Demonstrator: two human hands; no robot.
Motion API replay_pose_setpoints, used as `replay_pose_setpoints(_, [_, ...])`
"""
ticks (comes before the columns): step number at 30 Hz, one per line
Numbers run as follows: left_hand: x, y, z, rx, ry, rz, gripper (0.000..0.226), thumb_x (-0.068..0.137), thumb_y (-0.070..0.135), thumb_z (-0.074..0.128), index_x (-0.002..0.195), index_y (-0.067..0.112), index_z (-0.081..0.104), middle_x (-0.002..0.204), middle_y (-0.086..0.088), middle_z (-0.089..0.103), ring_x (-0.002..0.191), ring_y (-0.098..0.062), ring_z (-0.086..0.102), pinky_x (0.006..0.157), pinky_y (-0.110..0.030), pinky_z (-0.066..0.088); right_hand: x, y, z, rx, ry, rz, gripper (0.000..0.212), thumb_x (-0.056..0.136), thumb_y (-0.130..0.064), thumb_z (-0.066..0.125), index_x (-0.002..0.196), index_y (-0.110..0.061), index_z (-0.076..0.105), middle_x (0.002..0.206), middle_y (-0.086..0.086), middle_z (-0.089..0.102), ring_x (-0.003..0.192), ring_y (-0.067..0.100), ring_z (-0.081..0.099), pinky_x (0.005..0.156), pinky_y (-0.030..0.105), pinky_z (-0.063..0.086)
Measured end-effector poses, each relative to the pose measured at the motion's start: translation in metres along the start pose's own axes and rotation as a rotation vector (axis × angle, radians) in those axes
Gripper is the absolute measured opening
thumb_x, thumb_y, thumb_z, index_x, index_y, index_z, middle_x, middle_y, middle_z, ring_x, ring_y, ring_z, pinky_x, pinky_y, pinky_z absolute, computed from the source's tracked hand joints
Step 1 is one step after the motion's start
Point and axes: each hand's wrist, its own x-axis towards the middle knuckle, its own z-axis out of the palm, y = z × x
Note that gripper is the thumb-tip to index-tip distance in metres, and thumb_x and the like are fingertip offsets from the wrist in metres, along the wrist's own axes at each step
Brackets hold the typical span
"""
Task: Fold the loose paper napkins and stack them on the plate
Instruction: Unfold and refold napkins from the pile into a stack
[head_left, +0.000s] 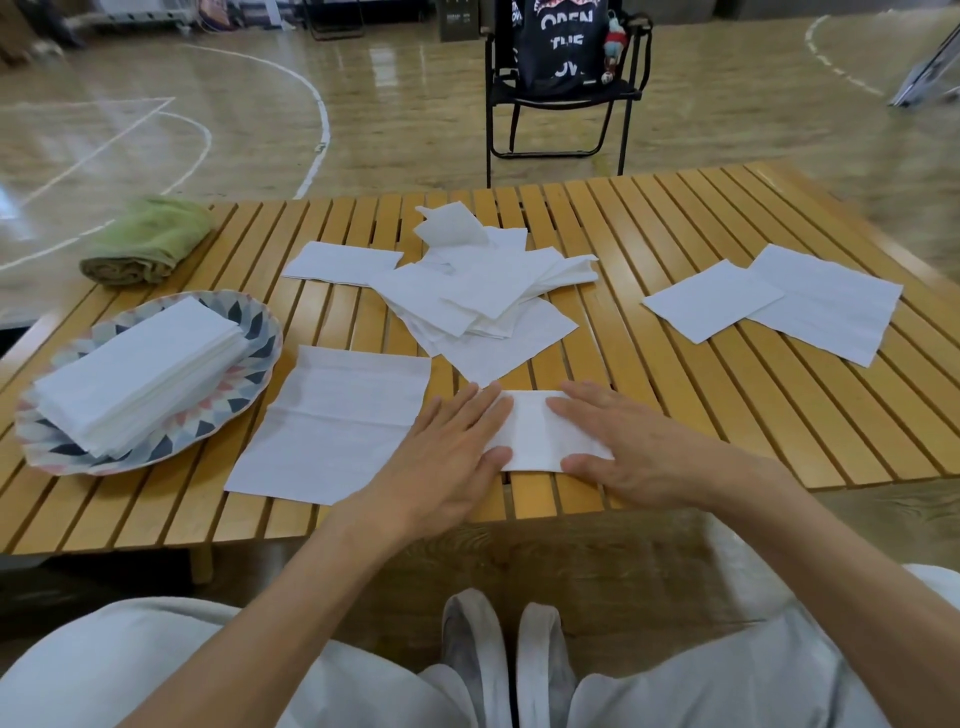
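A folded white napkin (535, 431) lies near the table's front edge. My left hand (447, 457) and my right hand (639, 452) press flat on its two ends, fingers spread. Left of it lies an unfolded napkin (332, 421). A patterned plate (254, 332) at the left holds a stack of folded napkins (140, 374). A loose heap of napkins (478, 291) sits in the middle of the table, one more napkin (337, 262) lies behind it to the left, and two flat napkins (779, 301) lie at the right.
The slatted wooden table (675, 364) is low, with its front edge just beyond my knees. A rolled green towel (148, 241) rests at the back left corner. A black folding chair (563, 88) with a bag stands behind the table on the gym floor.
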Motion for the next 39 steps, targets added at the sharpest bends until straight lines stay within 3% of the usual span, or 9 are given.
replay_pose_setpoints(5, [-0.013, -0.036, -0.043, -0.144, 0.273, -0.277, 0.038, 0.100, 0.030, 0.051, 0.138, 0.029, 0.048, 0.146, 0.007, 0.046, 0.132, -0.016, 0.044, 0.112, -0.039, 0.035, -0.002, 0.003, -0.004, 0.116, 0.123, 0.032, 0.067, 0.099, -0.050, 0.052, 0.156, -0.039, 0.018, 0.165, -0.018, 0.007, 0.152, 0.006, 0.007, 0.120, 0.031, 0.009])
replay_pose_setpoints(9, [-0.026, -0.066, -0.059, -0.032, 0.188, -0.440, 0.025, 0.092, 0.028, 0.066, 0.115, 0.033, 0.058, 0.132, 0.004, 0.052, 0.119, -0.017, 0.052, 0.098, -0.034, 0.044, -0.001, 0.003, -0.006, 0.166, 0.230, 0.050, 0.060, 0.100, -0.045, 0.053, 0.153, -0.034, 0.029, 0.162, -0.014, 0.023, 0.149, 0.008, 0.019, 0.117, 0.030, 0.020])
replay_pose_setpoints(14, [-0.023, -0.065, -0.055, -0.009, 0.172, -0.430, 0.013, 0.090, 0.025, 0.067, 0.083, 0.034, 0.061, 0.110, 0.006, 0.053, 0.106, -0.016, 0.056, 0.085, -0.029, 0.045, -0.002, -0.004, -0.008, 0.211, 0.298, 0.040, 0.050, 0.101, -0.042, 0.052, 0.148, -0.035, 0.038, 0.158, -0.015, 0.032, 0.146, 0.007, 0.025, 0.112, 0.026, 0.022])
replay_pose_setpoints(18, [-0.020, -0.061, -0.055, -0.097, 0.293, -0.416, 0.011, 0.093, 0.023, 0.063, 0.086, 0.031, 0.061, 0.106, 0.006, 0.054, 0.104, -0.014, 0.055, 0.082, -0.027, 0.042, -0.006, -0.013, -0.006, 0.371, 0.420, -0.018, 0.031, 0.099, -0.042, 0.055, 0.130, -0.040, 0.055, 0.135, -0.024, 0.052, 0.125, -0.001, 0.045, 0.103, 0.023, 0.034])
replay_pose_setpoints(22, [-0.020, -0.043, -0.063, -0.239, 0.407, -0.312, 0.011, 0.093, 0.024, 0.064, 0.088, 0.032, 0.060, 0.101, 0.011, 0.057, 0.098, -0.007, 0.052, 0.082, -0.025, 0.040, -0.001, -0.037, -0.008, 0.782, 0.343, -0.044, 0.022, 0.101, -0.036, 0.053, 0.113, -0.029, 0.071, 0.109, -0.017, 0.071, 0.103, -0.001, 0.065, 0.095, 0.027, 0.053])
replay_pose_setpoints(25, [-0.022, -0.030, -0.064, -0.294, 0.413, -0.217, 0.008, 0.092, 0.023, 0.065, 0.091, 0.030, 0.063, 0.099, 0.014, 0.059, 0.094, -0.003, 0.053, 0.080, -0.021, 0.042, 0.007, -0.052, -0.008, 1.030, 0.177, -0.043, 0.035, 0.102, -0.041, 0.049, 0.114, -0.019, 0.072, 0.112, -0.009, 0.073, 0.105, 0.001, 0.067, 0.095, 0.027, 0.055])
replay_pose_setpoints(32, [-0.027, -0.013, -0.066, -0.287, 0.466, -0.115, 0.007, 0.091, 0.021, 0.066, 0.092, 0.028, 0.064, 0.093, 0.019, 0.058, 0.093, 0.003, 0.053, 0.076, -0.012, 0.041, 0.015, -0.061, 0.004, 1.115, 0.060, -0.033, 0.048, 0.102, -0.051, 0.040, 0.118, -0.019, 0.071, 0.114, -0.007, 0.074, 0.107, 0.005, 0.067, 0.092, 0.023, 0.053])
replay_pose_setpoints(36, [-0.028, -0.005, -0.066, -0.270, 0.484, -0.066, 0.009, 0.090, 0.022, 0.067, 0.091, 0.030, 0.063, 0.092, 0.020, 0.059, 0.091, -0.002, 0.056, 0.080, -0.024, 0.049, 0.016, -0.062, 0.006, 1.391, 0.018, -0.025, 0.044, 0.101, -0.048, 0.047, 0.116, -0.014, 0.072, 0.113, 0.002, 0.075, 0.113, 0.019, 0.067, 0.105, 0.042, 0.046])
replay_pose_setpoints(39, [-0.030, -0.002, -0.067, -0.238, 0.546, -0.029, 0.007, 0.090, 0.024, 0.067, 0.094, 0.029, 0.064, 0.095, 0.018, 0.060, 0.091, -0.004, 0.056, 0.084, -0.035, 0.053, 0.014, -0.063, 0.006, 1.622, -0.030, -0.059, 0.038, 0.097, -0.044, 0.056, 0.115, -0.015, 0.072, 0.118, 0.006, 0.073, 0.115, 0.021, 0.064, 0.102, 0.039, 0.044])
